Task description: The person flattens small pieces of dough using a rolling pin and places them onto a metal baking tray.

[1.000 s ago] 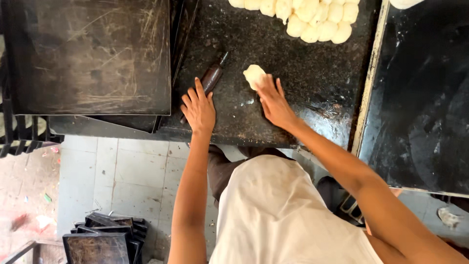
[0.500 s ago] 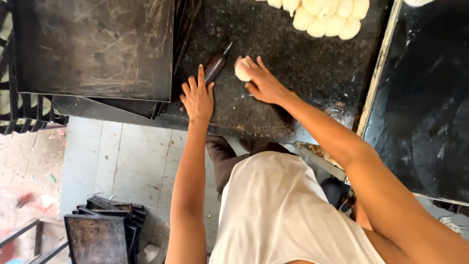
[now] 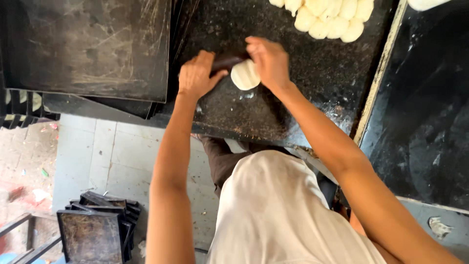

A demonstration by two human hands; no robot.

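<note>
Black worktop (image 3: 303, 98), dough ball (image 3: 245, 75) btwn both hands, tiled floor (image 3: 107, 156).

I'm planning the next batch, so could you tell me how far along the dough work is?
Done: a heap of pale dough balls sits on the black worktop. In hand: both hands, left hand and right hand, press a dark rolling pin on one white dough piece. Left: that heap looks unflattened.

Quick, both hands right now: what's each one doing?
Left hand: closed on the dark handle.
Right hand: fingers curled over the dough piece, touching it; firm hold cannot be told.
</note>
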